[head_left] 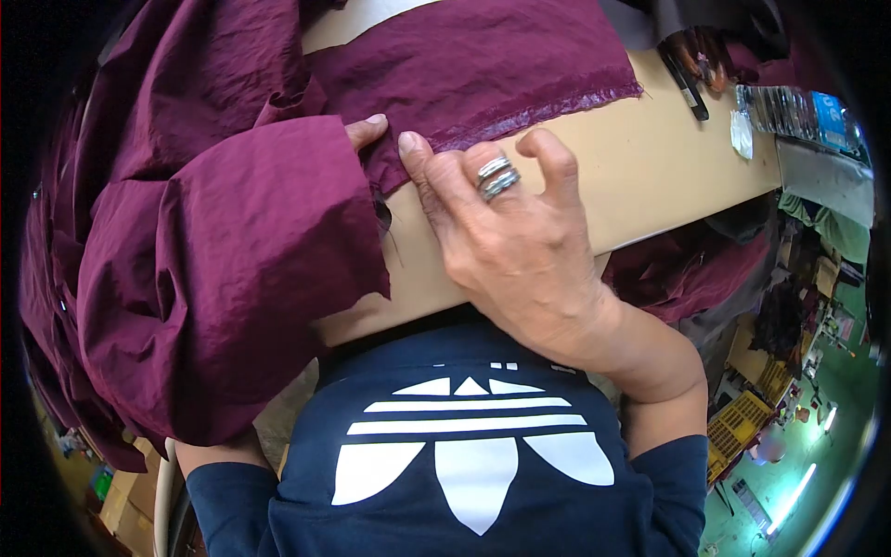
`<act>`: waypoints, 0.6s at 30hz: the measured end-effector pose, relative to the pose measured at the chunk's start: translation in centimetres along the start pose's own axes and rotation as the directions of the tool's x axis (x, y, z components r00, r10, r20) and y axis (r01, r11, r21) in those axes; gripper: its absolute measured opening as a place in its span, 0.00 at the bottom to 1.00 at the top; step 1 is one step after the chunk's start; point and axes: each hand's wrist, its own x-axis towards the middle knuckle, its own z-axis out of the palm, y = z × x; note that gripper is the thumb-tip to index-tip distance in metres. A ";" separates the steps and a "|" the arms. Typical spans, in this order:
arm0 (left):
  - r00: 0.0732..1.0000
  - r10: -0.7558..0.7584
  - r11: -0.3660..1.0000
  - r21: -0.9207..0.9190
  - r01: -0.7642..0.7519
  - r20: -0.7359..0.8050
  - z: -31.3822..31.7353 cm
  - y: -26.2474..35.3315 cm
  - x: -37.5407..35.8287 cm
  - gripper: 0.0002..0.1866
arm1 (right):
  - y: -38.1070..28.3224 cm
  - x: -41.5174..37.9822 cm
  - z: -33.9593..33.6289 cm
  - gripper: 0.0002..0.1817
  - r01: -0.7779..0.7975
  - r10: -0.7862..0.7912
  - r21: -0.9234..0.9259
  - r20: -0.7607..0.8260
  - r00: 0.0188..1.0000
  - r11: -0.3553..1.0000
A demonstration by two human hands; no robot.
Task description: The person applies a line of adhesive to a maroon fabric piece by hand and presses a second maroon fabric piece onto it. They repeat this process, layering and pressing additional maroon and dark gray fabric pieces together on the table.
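My left hand [368,132] is mostly hidden under a draped fold of maroon fabric [269,213]; only its thumb shows, pressing on the cloth. Close beside it, my right hand [524,237], with silver rings on one finger, has its fingers bent and a fingertip pressed on the near edge of a flat maroon fabric piece [473,56]. The two hands hold the cloth at its lower left corner. Along that piece's near side runs a frayed, shinier edge. Loose threads hang by the draped fold.
Under the cloth lies a tan work table [687,176]. At its right are a black-handled tool [687,84] and a stack of clear packets [789,110]. More maroon fabric [687,274] hangs below the table edge. A yellow crate [738,432] stands on the green floor.
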 end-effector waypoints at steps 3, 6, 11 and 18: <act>0.999 0.038 0.999 0.000 -0.038 -0.003 -0.4 0.5 -0.6 0.31 | 2.7 -0.2 -1.4 0.18 -0.030 0.028 0.243 0.011 1.000 0.970; 0.998 0.064 0.998 -0.001 -0.064 -0.013 -0.5 0.7 -0.8 0.31 | 7.1 -2.9 -3.7 0.22 -0.307 0.261 0.580 0.164 0.951 0.754; 0.996 0.084 0.996 -0.018 -0.084 -0.033 0.4 0.1 0.0 0.31 | 12.7 -13.6 -4.9 0.24 -0.499 0.654 0.850 0.281 0.702 0.170; 0.992 0.113 0.993 -0.020 -0.114 -0.049 0.9 -0.1 0.7 0.31 | 14.7 -23.5 5.4 0.20 -0.692 0.663 0.037 0.256 0.704 0.721</act>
